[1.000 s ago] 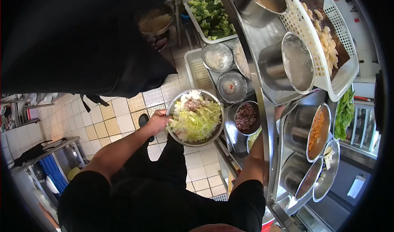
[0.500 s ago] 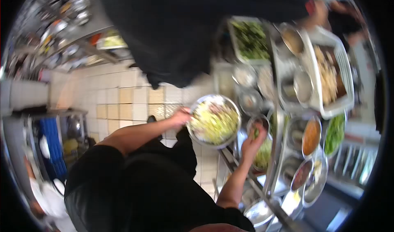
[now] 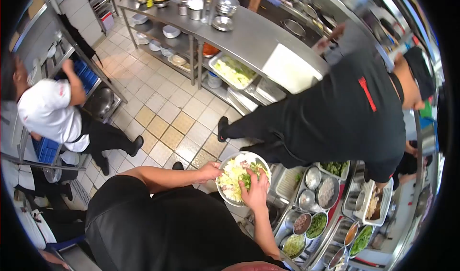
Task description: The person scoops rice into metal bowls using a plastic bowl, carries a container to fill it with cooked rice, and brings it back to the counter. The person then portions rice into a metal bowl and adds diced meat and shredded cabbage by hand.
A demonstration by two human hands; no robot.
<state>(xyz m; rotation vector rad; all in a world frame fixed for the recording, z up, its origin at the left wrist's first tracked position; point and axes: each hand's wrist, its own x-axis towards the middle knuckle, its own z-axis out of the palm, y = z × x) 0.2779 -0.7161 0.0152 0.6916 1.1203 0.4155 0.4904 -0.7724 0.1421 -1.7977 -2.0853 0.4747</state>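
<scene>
A round metal bowl (image 3: 238,202) holds chopped pale yellow and white food with some green and pink bits. My left hand (image 3: 209,171) grips the bowl's left rim. Over the food at the right side of the bowl is my right hand (image 3: 255,189), its fingers spread and touching green pieces. Whether anything is under its fingertips is hidden. To the right of the bowl stand small bowls of dark red food (image 3: 302,223), chopped greens (image 3: 316,225) and shredded pale green food (image 3: 293,245).
A co-worker in black (image 3: 335,112) reaches into a white basket (image 3: 383,208) on the right. Another person in white (image 3: 50,110) stands at the left by a shelf. A steel table (image 3: 249,36) with a white board (image 3: 292,69) crosses the back.
My right hand has moved from a small bowl at the right into the bowl I hold. The view has turned, and the co-worker in black now appears farther right.
</scene>
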